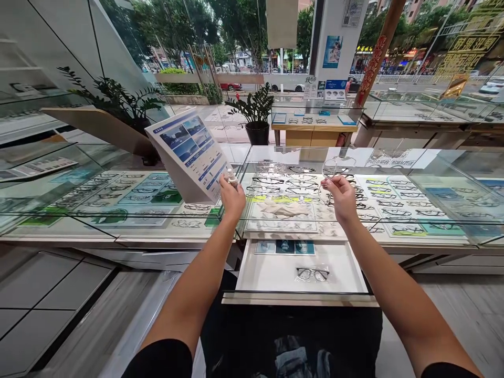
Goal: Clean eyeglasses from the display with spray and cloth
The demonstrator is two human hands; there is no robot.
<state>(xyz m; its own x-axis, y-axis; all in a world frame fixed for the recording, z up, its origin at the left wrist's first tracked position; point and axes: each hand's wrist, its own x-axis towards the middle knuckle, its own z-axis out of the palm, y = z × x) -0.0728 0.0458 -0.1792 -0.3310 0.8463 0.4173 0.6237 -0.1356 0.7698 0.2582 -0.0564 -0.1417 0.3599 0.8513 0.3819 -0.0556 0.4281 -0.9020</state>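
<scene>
My left hand [233, 198] is closed around a small bottle with a white top [231, 174], beside the standing information card [189, 157]. My right hand [342, 197] pinches a thin-framed pair of eyeglasses [325, 195] by one part, raised over the glass display counter [246, 212]. Between the two hands a crumpled pale cloth [283, 208] lies on the counter. Below it, a white drawer [268, 275] is pulled out toward my body. Another pair of glasses [312, 274] rests inside it in a clear plastic bag.
Rows of spectacle frames [397, 197] show under the counter glass on both sides. Small picture cards [285, 247] lie at the drawer's back. A potted plant [258, 134] stands beyond the counter, near the window. To the right is another glass showcase [425, 110].
</scene>
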